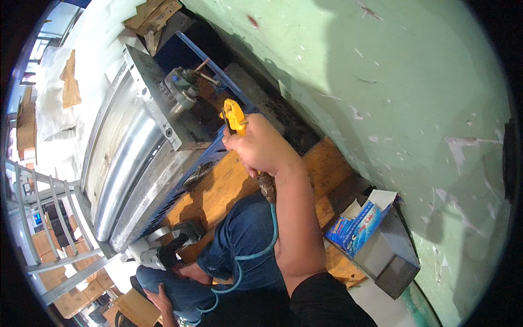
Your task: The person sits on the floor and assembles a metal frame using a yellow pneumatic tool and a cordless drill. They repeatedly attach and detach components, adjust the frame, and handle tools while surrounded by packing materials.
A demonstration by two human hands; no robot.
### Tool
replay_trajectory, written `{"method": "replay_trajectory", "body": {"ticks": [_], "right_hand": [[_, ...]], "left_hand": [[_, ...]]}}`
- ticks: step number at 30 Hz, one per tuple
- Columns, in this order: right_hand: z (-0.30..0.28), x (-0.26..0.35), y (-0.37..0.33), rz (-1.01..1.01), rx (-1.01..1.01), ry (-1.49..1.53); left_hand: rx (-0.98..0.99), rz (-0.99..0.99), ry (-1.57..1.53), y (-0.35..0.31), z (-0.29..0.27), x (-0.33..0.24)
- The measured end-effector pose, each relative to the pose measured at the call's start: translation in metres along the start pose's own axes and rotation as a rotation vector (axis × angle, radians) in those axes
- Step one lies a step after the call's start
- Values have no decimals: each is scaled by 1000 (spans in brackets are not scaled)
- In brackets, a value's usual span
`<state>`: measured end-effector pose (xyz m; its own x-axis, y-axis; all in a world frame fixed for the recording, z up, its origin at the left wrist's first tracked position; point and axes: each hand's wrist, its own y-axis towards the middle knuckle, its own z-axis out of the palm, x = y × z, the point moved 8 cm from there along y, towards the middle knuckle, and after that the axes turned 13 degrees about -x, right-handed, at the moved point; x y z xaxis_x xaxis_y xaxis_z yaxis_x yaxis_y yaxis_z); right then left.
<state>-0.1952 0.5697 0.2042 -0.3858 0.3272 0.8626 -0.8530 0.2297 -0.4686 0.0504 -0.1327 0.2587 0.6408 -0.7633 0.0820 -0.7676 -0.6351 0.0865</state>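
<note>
My right hand point(260, 146) is at the centre of the frame, fingers wrapped tight around a yellow air gun point(234, 116) whose nozzle points toward the metal machine point(136, 147) at upper left. Its green hose point(256, 253) trails down over my knee. My left hand point(160, 298), bottom left, rests loosely curled, holding nothing.

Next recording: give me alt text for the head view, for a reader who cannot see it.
The right hand grips a yellow air blow gun with a teal coiled hose, aimed at a large curved metal machine. The left hand rests low by the jeans-clad knee. A blue-and-white carton sits in a grey metal box against the green wall.
</note>
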Motion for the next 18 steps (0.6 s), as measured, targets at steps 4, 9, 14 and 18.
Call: {"method": "replay_trajectory", "body": {"ticks": [4,9,14,18], "right_hand": [[6,-3,-8,-4,-21,-78],[-4,13,-19,-65,-48,-51],[2,1,-17,28,-63,-141],[4,6,-13,-12,-109,-184]], "left_hand": [[-23,11,34,-1,1,7],[-41,32,-3,1,3,10],[-27,-1,35,-2,2,7],[7,-40,24,-6,-3,-7]]}}
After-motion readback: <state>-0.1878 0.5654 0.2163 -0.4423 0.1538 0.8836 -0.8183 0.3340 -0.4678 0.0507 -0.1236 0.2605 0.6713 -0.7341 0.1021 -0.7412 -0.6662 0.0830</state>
